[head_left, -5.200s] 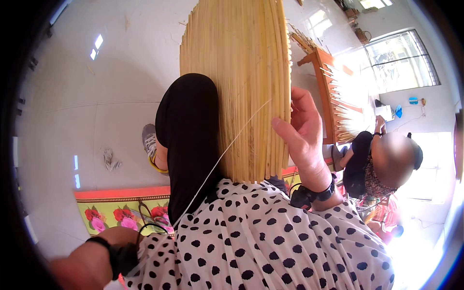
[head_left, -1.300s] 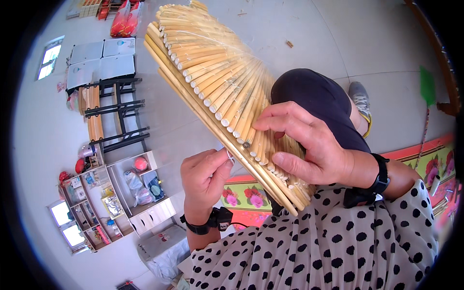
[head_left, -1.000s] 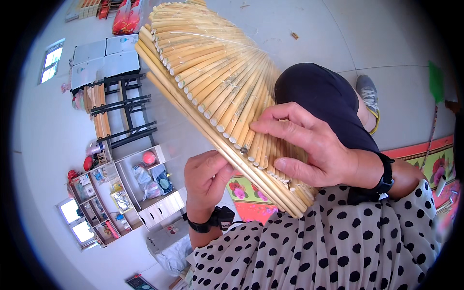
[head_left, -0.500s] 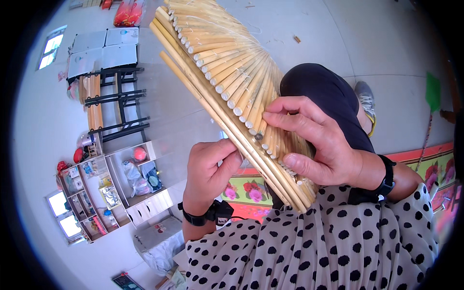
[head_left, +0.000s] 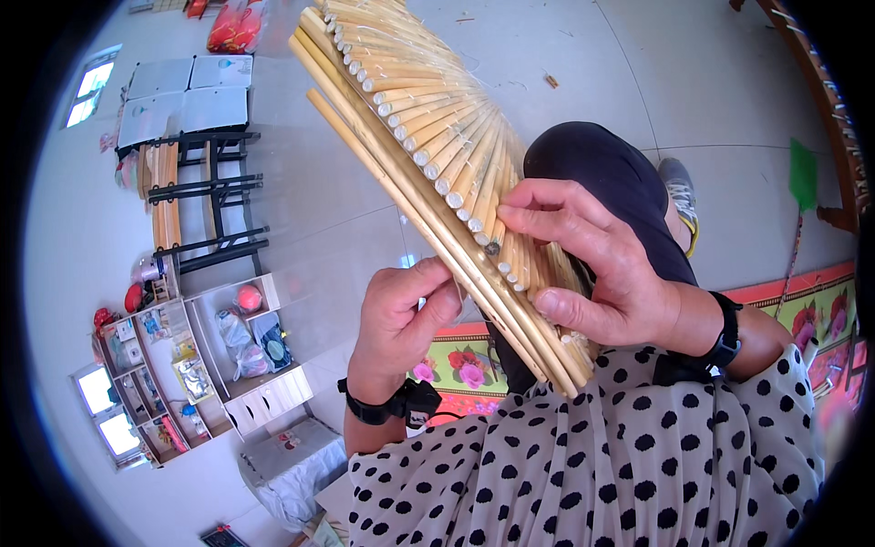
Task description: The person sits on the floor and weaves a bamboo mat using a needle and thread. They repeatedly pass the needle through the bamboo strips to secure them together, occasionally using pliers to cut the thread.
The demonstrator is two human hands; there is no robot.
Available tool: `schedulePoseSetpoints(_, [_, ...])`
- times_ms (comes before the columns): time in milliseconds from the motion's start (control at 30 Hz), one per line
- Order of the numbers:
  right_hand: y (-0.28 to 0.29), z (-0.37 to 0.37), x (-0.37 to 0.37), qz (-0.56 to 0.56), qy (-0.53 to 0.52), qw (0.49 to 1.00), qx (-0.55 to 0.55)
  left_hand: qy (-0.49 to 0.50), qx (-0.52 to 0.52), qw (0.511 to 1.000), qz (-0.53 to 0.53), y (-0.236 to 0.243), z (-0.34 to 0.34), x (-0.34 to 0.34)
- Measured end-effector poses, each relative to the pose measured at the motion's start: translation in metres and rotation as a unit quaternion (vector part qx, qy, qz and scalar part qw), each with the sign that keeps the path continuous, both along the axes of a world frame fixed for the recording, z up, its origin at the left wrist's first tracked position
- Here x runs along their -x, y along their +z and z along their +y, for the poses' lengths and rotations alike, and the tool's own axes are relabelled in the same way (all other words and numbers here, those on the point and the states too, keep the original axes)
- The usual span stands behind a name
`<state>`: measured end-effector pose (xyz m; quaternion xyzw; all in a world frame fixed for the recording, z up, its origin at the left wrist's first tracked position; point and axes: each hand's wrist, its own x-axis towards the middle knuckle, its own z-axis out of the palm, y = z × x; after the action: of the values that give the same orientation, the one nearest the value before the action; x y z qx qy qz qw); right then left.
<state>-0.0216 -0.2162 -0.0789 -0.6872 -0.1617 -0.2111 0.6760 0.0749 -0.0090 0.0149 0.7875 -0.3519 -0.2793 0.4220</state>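
A woven mat of pale reed sticks, tied with thin white thread, slants across my lap, its sticks fanned and their round cut ends lined up. Along its left side run several longer straight reeds. My right hand grips the mat from the right, fingertips on the fanned sticks and thumb lower down near their ends. At the outer edge of the long reeds, my left hand is closed in a pinch. Whatever its thumb and forefinger hold is too small to make out. Both wrists wear black bands.
My dark-clad knee is bent under the mat. A floral mat lies beneath me on the tiled floor. A green fly swatter and a brown wooden frame are at right. Shelves and folded black-legged tables stand at left.
The view has shifted slightly, bringing more of the brown wooden frame in at the right. Both hands keep nearly the same places on the reed mat.
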Motion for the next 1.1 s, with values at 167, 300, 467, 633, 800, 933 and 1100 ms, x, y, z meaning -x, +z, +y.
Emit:
schedulePoseSetpoints(167, [0.001,0.000,-0.001,-0.011,-0.013,1.000,-0.022,0.033,0.033,0.998,-0.031,-0.015,0.004,0.005])
schedulePoseSetpoints(300, [0.000,-0.001,-0.002,-0.009,-0.013,1.000,-0.022,0.060,0.024,0.993,-0.094,-0.020,0.007,0.010])
schedulePoseSetpoints(467, [-0.002,0.000,-0.003,-0.010,-0.009,0.999,-0.046,0.068,0.020,0.983,-0.167,-0.022,0.003,0.014])
schedulePoseSetpoints(633, [-0.006,0.000,-0.003,-0.012,-0.011,0.999,-0.052,0.059,0.028,0.974,-0.215,-0.023,-0.002,0.012])
schedulePoseSetpoints(800, [-0.007,-0.003,-0.002,-0.005,0.001,0.999,-0.042,0.066,-0.002,0.977,-0.205,-0.014,-0.005,0.011])
schedulePoseSetpoints(933, [-0.007,-0.002,-0.001,0.004,0.006,1.000,-0.028,0.110,-0.033,0.979,-0.172,-0.006,-0.006,0.019])
schedulePoseSetpoints(1100, [-0.008,-0.001,0.000,0.003,-0.001,1.000,-0.026,0.155,-0.038,0.979,-0.125,-0.007,-0.004,0.025])
